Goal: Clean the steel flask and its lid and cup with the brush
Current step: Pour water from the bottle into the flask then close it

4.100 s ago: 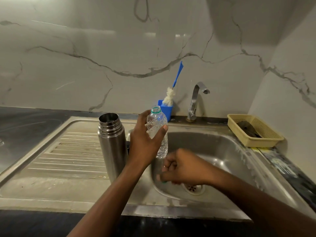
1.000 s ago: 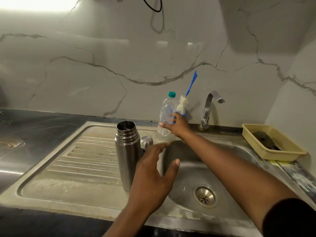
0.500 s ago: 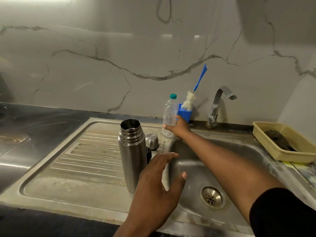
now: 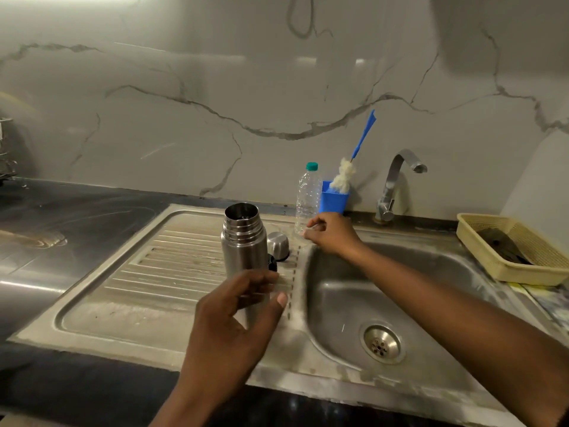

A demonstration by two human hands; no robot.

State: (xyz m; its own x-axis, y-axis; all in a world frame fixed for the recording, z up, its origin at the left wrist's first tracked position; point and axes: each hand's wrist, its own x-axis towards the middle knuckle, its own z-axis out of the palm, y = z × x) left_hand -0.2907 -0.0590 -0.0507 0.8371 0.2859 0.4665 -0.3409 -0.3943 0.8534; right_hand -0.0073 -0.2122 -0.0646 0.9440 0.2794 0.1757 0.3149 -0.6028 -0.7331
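Right hand point(image 4: 331, 234) has let go of the plastic bottle point(image 4: 308, 198) it was setting down half a second ago. Its fingers are loosely curled just short of the bottle's base and hold nothing. Left hand point(image 4: 234, 315) has closed in on the flask point(image 4: 244, 241), fingers spread in a wide curve in front of its lower body, thumb out to the right, nothing gripped. Edges blurred; contact with the steel cannot be told.

Flask: tall brushed-steel cylinder, stepped neck, mouth open, upright on the ribbed draining board point(image 4: 172, 266) of a dull, stained steel sink point(image 4: 338, 303). Left hand covers its lower half.

Just behind and right of the flask: cup point(image 4: 278, 245), small, rounded steel, upside down. Low between cup and flask: lid point(image 4: 272, 266), black, round, mostly hidden by the flask.

Farther back-right of the flask: the bottle, clear ridged plastic, teal cap, upright. Just beside it is a blue plastic holder point(image 4: 334, 204) with the brush point(image 4: 344, 180) standing in it, fluffy white head, thin blue handle leaning right. Beyond them, a curved chrome tap point(image 4: 397, 180).

Far right of the flask: pale yellow mesh basket point(image 4: 480, 260), something dark inside. Right forearm crosses the basin, above the round drain point(image 4: 381, 343). Left of the flask: dark glossy surface point(image 4: 77, 217).
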